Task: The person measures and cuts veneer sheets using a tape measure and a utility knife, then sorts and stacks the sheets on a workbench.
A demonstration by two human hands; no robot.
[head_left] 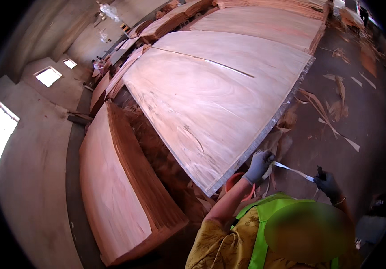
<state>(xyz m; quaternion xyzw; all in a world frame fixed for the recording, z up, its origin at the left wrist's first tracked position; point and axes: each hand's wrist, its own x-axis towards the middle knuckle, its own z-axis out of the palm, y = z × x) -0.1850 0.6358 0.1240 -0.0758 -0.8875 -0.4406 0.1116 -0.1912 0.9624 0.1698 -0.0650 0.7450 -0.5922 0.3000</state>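
My left hand (259,166), in a grey glove, is closed round one end of a thin pale strip (294,170) beside the near right corner of a large veneer sheet (211,107). The strip runs slightly slack across to my right hand (328,184), in a dark glove, whose fingers are closed on its other end. Something small and black sticks up at that hand; I cannot make out whether it is a fingertip or a tool. The sheet lies flat on a raised bed with a greyish edge, and a long thin stick (228,68) rests across its far part.
A reddish bucket (239,186) stands below my left wrist. Left of the sheet is a tall veneer stack (130,188), with loose scraps in the gap. More stacks (264,24) lie behind. Veneer offcuts (325,110) litter the floor at right. Windows (2,139) line the left wall.
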